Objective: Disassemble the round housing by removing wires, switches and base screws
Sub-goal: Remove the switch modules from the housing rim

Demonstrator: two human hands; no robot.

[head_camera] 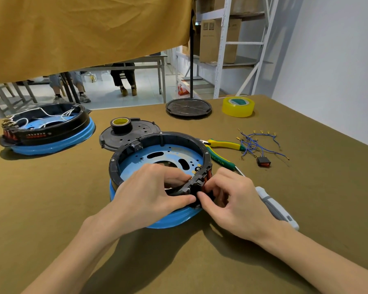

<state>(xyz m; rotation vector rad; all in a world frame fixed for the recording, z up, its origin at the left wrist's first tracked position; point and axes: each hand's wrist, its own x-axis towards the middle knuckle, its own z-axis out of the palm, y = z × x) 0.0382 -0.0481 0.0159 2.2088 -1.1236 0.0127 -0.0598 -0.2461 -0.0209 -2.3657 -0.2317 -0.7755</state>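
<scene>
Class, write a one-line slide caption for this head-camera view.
Both hands, left hand and right hand, work a rocker switch out of the round housing rim.

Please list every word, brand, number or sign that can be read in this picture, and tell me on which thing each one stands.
"NG-DIN": on the green handle of the pliers; the first letters are hidden behind the housing.
Red print on the black rim of the second housing: upside down and too blurred to read.
Marks on the cardboard boxes: too small to read.
Green label inside the yellow tape: no text legible.
</scene>
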